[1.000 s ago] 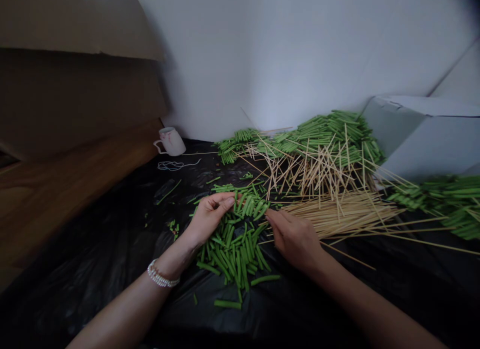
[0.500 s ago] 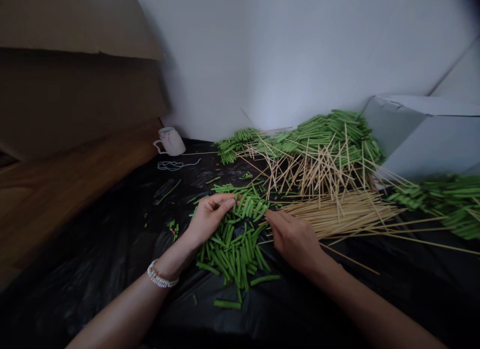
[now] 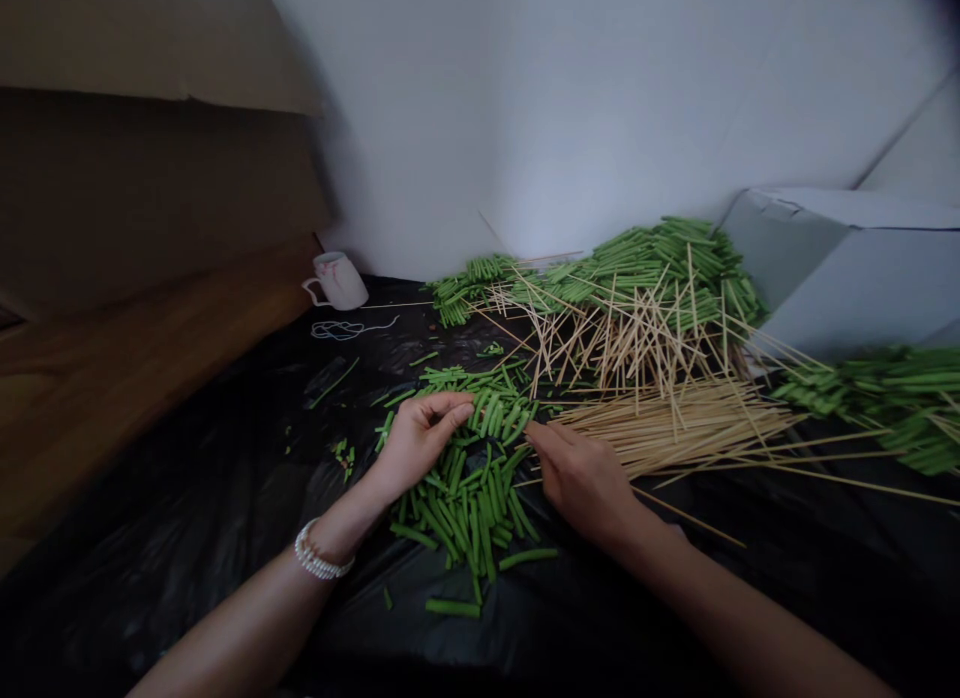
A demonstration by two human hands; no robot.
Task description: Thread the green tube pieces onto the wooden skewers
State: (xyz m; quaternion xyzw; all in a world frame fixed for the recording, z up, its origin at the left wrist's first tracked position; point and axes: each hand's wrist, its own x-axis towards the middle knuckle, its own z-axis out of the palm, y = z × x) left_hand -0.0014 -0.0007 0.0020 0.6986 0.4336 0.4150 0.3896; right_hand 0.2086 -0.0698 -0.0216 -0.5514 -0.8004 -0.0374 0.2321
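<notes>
Between my hands is a row of cut green bean pieces [image 3: 504,416], apparently threaded on a thin stick. My left hand [image 3: 421,433], with a beaded bracelet at the wrist, is pinched at the row's left end; the fingertips partly cover what they grip. My right hand [image 3: 581,473] is closed round a wooden skewer [image 3: 690,516] at the row's right end, and the skewer's tail sticks out beyond the hand. Below them, loose bean pieces [image 3: 476,513] lie heaped on the black plastic sheet [image 3: 420,653].
Bare skewers [image 3: 697,428] lie in a pile to the right. Behind them are filled skewers [image 3: 660,268], with more beans [image 3: 892,393] at the far right. A white mug [image 3: 339,281] and a looped string [image 3: 341,330] are at the back left. A white box [image 3: 877,268] stands right.
Both hands stay in nearly the same place, still at the two ends of the bean row. The whole view has shifted very slightly.
</notes>
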